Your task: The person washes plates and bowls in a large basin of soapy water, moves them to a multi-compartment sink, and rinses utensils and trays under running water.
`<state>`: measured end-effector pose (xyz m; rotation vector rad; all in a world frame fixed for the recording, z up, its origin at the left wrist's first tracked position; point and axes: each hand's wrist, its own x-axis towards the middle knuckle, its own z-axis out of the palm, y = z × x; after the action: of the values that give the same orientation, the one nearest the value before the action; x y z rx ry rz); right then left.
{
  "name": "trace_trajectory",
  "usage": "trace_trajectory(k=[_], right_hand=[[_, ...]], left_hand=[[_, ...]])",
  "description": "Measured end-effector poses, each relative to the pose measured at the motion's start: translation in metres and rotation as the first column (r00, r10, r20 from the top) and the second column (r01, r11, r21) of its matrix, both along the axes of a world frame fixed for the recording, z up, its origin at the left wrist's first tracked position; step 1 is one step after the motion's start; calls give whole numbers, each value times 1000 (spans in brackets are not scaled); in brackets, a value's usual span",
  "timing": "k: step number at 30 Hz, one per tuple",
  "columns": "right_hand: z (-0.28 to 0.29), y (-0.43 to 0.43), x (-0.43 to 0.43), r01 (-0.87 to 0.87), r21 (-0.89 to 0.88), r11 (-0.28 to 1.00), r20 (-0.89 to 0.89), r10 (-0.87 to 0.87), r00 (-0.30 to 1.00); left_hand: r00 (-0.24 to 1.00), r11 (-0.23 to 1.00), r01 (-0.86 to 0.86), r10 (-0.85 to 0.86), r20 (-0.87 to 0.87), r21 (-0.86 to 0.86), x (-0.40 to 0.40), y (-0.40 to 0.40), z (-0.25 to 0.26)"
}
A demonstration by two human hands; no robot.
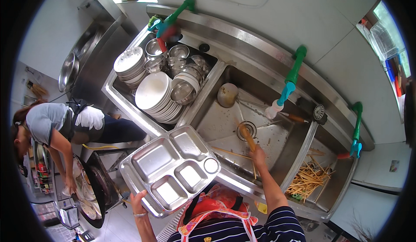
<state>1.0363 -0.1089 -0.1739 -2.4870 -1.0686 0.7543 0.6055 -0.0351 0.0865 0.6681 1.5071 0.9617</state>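
My left hand (139, 202) grips the lower left edge of a stainless steel compartment tray (178, 160), tilted above the front rim of the sinks. In the middle sink (211, 125), my right hand (259, 157) holds a blurred yellow-brown bundle (247, 138), seemingly chopsticks, over the drain. Next to this hand lie a few loose chopsticks (231, 152). A large metal ladle (228, 95) rests farther back in the sink, its wooden handle (294, 117) towards the right wall. Food scraps dot the sink floor.
Stacked white plates (152, 91) and steel bowls (182, 92) fill the left sink. A heap of chopsticks (307, 178) lies in the right sink. Green-piped taps (294, 69) overhang the basins. At left, another person (61, 125) bends over a large wok-like pan (91, 193) containing dishes.
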Motion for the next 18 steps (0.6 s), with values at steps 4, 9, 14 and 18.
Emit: trace_trajectory(k=[4,9,14,18], right_hand=[[-27,-3,-24,-398,24,917,50,396,917],[-27,-7,-45,-506,-10,862,230,495,838],[-39,-10,-52,-519,-86,850,216,524,824],[-34,-6,-49,-544,7,839,248,526,814]], left_hand=[[998,999,-14,12,61,35,20,3,11],[999,1000,6,-6,40,-3,10,0,9],[997,1000,9,-7,82,-21,-6,0,7],[996,998,30,-25,87,-52,-6,6,7]])
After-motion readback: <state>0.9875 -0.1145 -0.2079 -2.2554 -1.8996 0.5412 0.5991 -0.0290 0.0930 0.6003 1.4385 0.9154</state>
